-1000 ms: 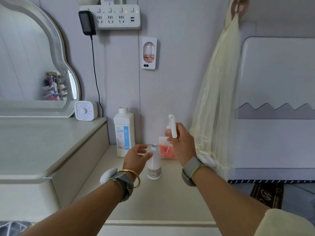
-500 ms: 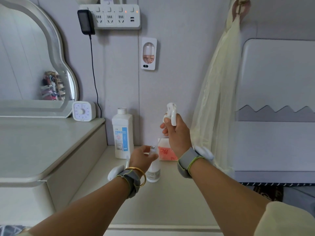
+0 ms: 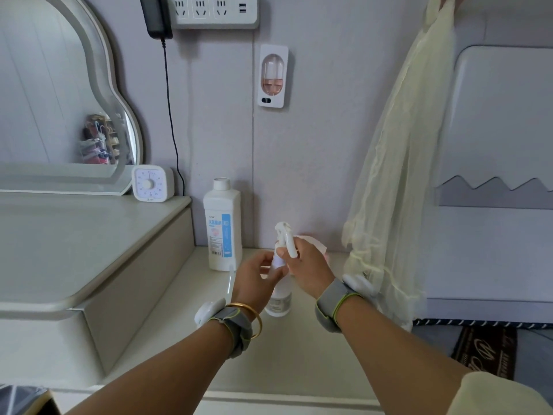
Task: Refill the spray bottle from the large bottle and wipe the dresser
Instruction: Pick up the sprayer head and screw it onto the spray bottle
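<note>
A small clear spray bottle [image 3: 279, 301] stands upright on the lower dresser shelf [image 3: 185, 339]. My left hand [image 3: 254, 283] grips its neck from the left. My right hand [image 3: 308, 271] holds the white spray head [image 3: 285, 238] right above the neck, touching the bottle's top; whether it is seated I cannot tell. The large white bottle [image 3: 223, 226] with a blue label and its cap on stands upright against the wall, just behind and left of my left hand.
The raised dresser top [image 3: 74, 241] at left carries a mirror [image 3: 59, 100] and a white timer [image 3: 151, 184]. A pale yellow net curtain [image 3: 398, 175] hangs close to my right wrist. A pinkish packet [image 3: 324, 253] lies behind my right hand. A black cable [image 3: 170, 115] runs down the wall.
My right hand has brought the spray head down from well above the bottle onto its neck. My left hand has moved in and closed on the bottle's neck.
</note>
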The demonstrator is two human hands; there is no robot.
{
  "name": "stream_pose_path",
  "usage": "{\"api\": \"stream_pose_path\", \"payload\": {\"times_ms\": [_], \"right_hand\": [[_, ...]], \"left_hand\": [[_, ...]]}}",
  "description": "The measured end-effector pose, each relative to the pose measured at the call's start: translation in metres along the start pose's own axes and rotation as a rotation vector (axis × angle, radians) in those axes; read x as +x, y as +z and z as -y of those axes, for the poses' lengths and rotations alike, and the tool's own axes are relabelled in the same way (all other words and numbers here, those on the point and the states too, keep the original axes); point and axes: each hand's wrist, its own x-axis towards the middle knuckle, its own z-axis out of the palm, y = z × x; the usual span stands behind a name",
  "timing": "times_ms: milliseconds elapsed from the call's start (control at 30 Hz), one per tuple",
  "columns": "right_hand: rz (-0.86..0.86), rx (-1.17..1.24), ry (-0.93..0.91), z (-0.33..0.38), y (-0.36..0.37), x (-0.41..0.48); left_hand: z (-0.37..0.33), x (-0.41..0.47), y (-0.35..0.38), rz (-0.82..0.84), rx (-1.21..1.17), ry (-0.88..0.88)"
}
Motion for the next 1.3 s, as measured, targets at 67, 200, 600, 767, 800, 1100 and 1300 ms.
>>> {"api": "stream_pose_path", "payload": {"times_ms": [67,200,600,767,800,1100,1300], "right_hand": [[0.016,0.028,0.005,-0.002,0.003,-0.003],[0.024,0.069,0.010,-0.005,0.008,-0.005],[-0.095,0.288,0.067,-0.012,0.021,-0.011],[-0.094,0.375,0.067,-0.018,0.016,-0.015],[-0.092,0.403,0.090,-0.018,0.017,-0.014],[-0.086,0.544,0.161,-0.020,0.010,-0.017],[-0.107,0.512,0.154,-0.020,0.012,-0.013]], "left_hand": [[0.001,0.000,-0.001,0.005,-0.010,0.004],[0.002,0.001,-0.001,0.008,-0.005,-0.008],[0.004,0.004,-0.003,-0.008,-0.046,-0.049],[0.007,0.005,-0.003,0.014,-0.062,-0.035],[0.008,0.006,-0.003,0.016,-0.065,-0.037],[0.006,0.006,-0.003,0.043,-0.078,-0.059],[0.010,0.009,-0.002,0.045,-0.062,-0.067]]}}
